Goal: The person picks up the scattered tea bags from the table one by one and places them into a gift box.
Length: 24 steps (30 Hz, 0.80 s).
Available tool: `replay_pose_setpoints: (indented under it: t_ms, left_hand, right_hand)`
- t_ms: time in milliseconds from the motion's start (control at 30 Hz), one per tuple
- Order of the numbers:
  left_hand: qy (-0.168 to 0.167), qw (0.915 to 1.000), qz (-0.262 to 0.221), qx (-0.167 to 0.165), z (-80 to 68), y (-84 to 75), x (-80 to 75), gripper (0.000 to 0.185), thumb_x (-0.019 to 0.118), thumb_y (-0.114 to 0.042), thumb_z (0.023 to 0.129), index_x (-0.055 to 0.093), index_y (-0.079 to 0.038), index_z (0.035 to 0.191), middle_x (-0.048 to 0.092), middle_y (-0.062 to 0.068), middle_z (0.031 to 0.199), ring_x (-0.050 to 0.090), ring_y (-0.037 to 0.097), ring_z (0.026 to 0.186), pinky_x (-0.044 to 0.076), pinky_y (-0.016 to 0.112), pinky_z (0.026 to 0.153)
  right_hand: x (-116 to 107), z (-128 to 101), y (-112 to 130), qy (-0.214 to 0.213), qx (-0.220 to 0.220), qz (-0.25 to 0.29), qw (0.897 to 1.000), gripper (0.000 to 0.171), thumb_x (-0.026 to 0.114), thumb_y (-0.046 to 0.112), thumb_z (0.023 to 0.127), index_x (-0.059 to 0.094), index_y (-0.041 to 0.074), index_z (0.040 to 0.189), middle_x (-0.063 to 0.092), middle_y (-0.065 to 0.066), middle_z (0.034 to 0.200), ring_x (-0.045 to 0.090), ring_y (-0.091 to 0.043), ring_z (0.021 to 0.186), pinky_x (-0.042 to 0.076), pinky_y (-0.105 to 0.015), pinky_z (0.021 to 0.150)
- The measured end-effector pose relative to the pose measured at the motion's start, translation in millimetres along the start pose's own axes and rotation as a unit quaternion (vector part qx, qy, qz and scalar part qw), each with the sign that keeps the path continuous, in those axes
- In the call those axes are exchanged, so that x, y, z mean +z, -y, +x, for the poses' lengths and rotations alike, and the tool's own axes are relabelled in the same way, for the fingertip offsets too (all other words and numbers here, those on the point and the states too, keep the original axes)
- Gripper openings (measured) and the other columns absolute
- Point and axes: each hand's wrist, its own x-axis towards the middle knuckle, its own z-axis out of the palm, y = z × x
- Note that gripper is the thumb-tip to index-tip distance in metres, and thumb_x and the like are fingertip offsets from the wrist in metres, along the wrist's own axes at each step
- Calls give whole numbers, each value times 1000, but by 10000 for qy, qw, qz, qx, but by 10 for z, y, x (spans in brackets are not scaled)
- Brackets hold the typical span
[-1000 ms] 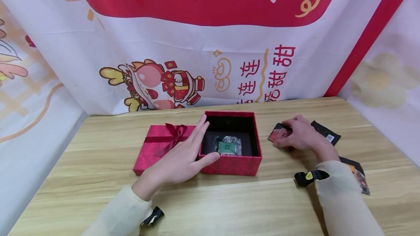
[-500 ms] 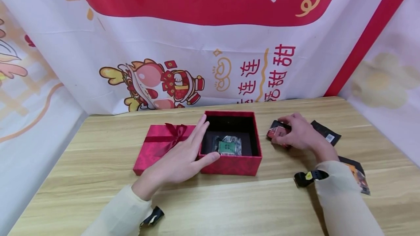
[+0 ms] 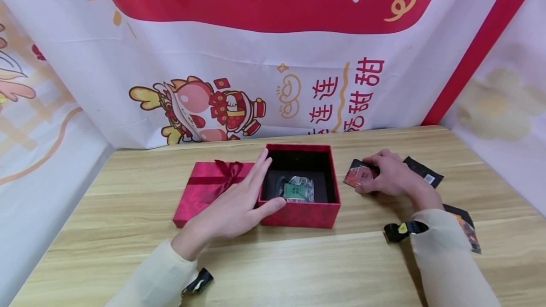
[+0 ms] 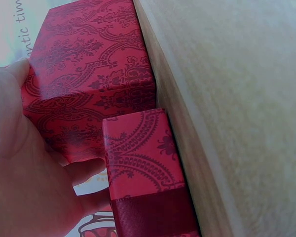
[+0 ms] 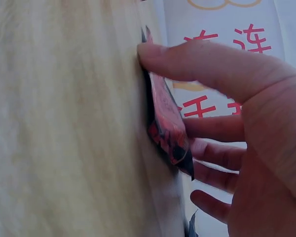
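My left hand [image 3: 234,205] rests on the left wall of the open red gift box [image 3: 298,215], fingers extended and thumb at the front rim. Inside the box lies a green sachet [image 3: 295,190] in clear wrapping. The box's red lid [image 3: 198,192], with a dark red bow, stands to its left; in the left wrist view, the lid [image 4: 143,148] is close to my fingers. To the right of the box, my right hand [image 3: 392,174] holds a flat red-and-black sachet [image 3: 355,175] by its edges. In the right wrist view, thumb and fingers lie on opposite edges of this sachet [image 5: 166,108].
A black packet with a white label [image 3: 428,177] lies beyond the right hand. Near the right forearm is an orange-and-black packet [image 3: 468,233], partly hidden by the sleeve. A printed cloth [image 3: 273,79] hangs behind the wooden table [image 3: 290,269].
The red-and-black sachet has shifted slightly leftward and turned a little in my right hand, so more of its face shows. My left hand and the box have stayed put.
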Motion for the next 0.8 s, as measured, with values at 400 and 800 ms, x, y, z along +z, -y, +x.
replay_pose_setpoints:
  t_ms: [400, 800]
  left_hand:
    - [-19, 10000, -8, 22, -5, 7, 6, 96, 45, -83, 97, -7, -43, 168, -17, -28, 175, 38, 23, 159, 53, 54, 112]
    - [-37, 10000, 17, 28, 0, 8, 5, 96, 47, -81, 98, -6, -43, 169, -16, -28, 175, 36, 23, 160, 51, 55, 114]
  right_hand:
    - [36, 23, 19, -247, -90, -41, 9996, 85, 83, 39, 85, 50, 1, 154, 41, -27, 151, 43, -42, 128, 44, -69, 112]
    - [43, 32, 43, -239, -124, 144, 9995, 83, 84, 34, 86, 48, 4, 155, 38, -25, 150, 42, -41, 128, 47, -67, 110]
